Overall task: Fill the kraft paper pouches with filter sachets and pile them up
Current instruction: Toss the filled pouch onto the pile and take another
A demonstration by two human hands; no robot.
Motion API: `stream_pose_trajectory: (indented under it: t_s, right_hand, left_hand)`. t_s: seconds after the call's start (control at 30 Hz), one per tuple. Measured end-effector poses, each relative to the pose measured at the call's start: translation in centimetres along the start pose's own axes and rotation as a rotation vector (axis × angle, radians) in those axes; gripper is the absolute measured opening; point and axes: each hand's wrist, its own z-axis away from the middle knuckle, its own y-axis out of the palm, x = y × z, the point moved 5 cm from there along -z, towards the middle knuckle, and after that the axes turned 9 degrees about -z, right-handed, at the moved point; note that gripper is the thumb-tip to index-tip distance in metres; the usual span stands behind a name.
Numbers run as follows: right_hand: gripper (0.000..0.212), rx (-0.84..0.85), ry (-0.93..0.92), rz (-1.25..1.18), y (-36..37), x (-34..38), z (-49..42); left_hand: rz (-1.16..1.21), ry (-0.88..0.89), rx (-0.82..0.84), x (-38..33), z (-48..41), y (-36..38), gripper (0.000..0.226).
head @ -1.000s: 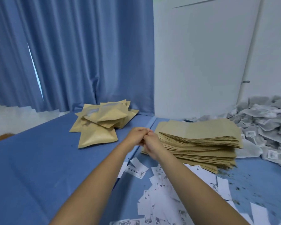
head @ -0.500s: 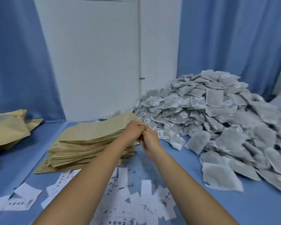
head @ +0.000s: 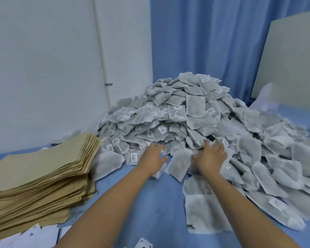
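Note:
A big heap of grey-white filter sachets (head: 195, 111) fills the middle and right of the blue table. My left hand (head: 153, 159) is spread open over sachets at the heap's near foot. My right hand (head: 210, 156) is also open, fingers splayed, just right of a single sachet (head: 180, 162) that lies between both hands. Neither hand holds anything. A thick stack of flat, empty kraft paper pouches (head: 38, 176) lies to the left of my left arm.
Loose sachets (head: 202, 215) lie flat near my right forearm. White paper tags (head: 34, 237) litter the table's near edge. A white wall and blue curtain (head: 213, 42) stand behind the heap; a pale board (head: 292, 65) leans at the far right.
The view has swung right, from the filled pouches past the empty stack to the sachet heap. My hands, earlier joined together, have separated and reached forward, open, onto the heap's foot.

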Motion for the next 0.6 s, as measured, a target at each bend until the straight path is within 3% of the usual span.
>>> stream_pose_trajectory:
  t_s: [0.17, 0.27, 0.37, 0.43, 0.5, 0.6]
  right_hand:
    - [0.115, 0.126, 0.081, -0.011, 2.0, -3.3, -9.4]
    - [0.116, 0.150, 0.028, -0.173, 4.4, -2.0, -13.3]
    - [0.100, 0.191, -0.056, -0.216, 7.2, -0.9, -16.0]
    - [0.069, 0.170, -0.112, -0.266, 8.4, -0.7, -16.8]
    - [0.041, 0.206, -0.103, -0.287, 9.3, -1.0, -16.5]
    - [0.025, 0.383, -0.032, -0.423, 9.9, -0.9, -14.6]
  left_hand:
    - [-0.385, 0.010, -0.339, 1.8, -7.9, -3.4, 0.077]
    - [-0.527, -0.027, -0.301, 2.7, -13.7, -4.9, 0.101]
    - [-0.543, -0.060, -0.030, 4.5, -18.7, -3.9, 0.108]
    - [-0.558, -0.053, 0.103, 4.9, -20.6, -1.4, 0.104]
    - [-0.677, 0.015, 0.112, 4.0, -21.9, 0.5, 0.091]
    - [-0.779, 0.101, 0.128, 2.4, -22.4, 1.2, 0.067]
